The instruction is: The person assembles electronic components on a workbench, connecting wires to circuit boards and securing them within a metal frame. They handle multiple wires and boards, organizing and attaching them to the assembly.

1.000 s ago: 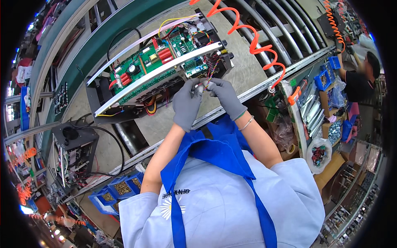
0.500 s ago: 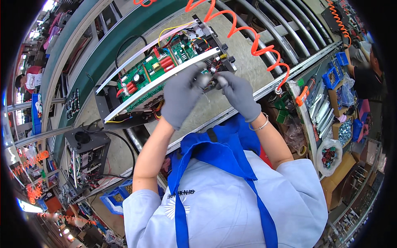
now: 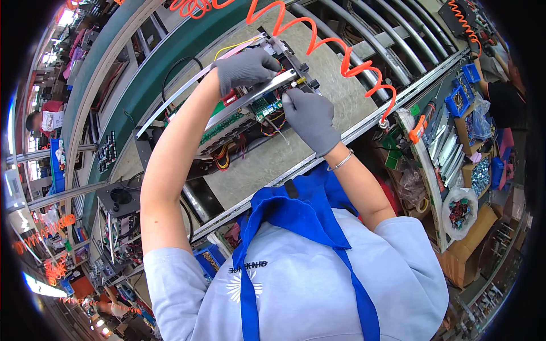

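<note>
An open-topped electronic unit lies on a grey board [image 3: 250, 182] in front of me, with a green circuit board [image 3: 223, 126] and a pale metal rail [image 3: 266, 90] along its near side. My left hand [image 3: 245, 69], in a grey glove, reaches over that rail with its fingers curled down inside, close to the end panel [image 3: 304, 69]. My right hand [image 3: 311, 118], gloved too, is closed in a pinch beside the rail's right end, near the panel's connectors. What either hand grips is hidden. Coloured wires [image 3: 223, 158] hang below the unit's near side.
A coiled orange hose [image 3: 348, 62] stretches across the upper right, above metal rollers [image 3: 387, 57]. On the right are an orange power screwdriver [image 3: 420, 129], blue bins [image 3: 456, 105] and a bag of small parts [image 3: 458, 213]. Another unit [image 3: 120, 199] stands at left.
My left hand has moved up and over the rail into the unit, its forearm now crossing the board. My right hand has shifted slightly left and down, apart from the left.
</note>
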`<state>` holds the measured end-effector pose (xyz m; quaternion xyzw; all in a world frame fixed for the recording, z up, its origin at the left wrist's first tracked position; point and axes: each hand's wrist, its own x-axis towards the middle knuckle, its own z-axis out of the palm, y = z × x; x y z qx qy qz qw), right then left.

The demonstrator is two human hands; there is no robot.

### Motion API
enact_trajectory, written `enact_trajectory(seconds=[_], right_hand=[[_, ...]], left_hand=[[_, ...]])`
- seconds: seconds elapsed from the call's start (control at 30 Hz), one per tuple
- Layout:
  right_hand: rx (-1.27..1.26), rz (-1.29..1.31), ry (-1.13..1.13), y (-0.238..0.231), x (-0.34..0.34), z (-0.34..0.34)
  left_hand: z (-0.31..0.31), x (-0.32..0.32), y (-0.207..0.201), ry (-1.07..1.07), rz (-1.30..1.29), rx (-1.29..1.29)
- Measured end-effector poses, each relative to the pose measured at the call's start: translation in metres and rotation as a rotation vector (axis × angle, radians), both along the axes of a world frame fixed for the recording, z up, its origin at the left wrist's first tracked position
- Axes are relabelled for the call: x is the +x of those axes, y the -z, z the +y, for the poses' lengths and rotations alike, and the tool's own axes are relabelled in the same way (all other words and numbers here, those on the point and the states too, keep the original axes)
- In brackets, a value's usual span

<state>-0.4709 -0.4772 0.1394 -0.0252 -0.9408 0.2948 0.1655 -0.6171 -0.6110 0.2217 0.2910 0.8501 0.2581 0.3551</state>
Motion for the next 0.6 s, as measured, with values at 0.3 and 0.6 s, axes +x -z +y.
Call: enact_trajectory(seconds=[0.3,0.6], right_hand=[[-0.309,0.138,-0.004,-0.011,0.021,0.007],[-0.013,0.548,-0.158,-0.065,-0.027,0.029]], left_hand=[[-0.019,0.003,-0.011,-0.107,0.203,0.179],[-0.051,0.013,-0.013,-0.418,-0.156,0.428]])
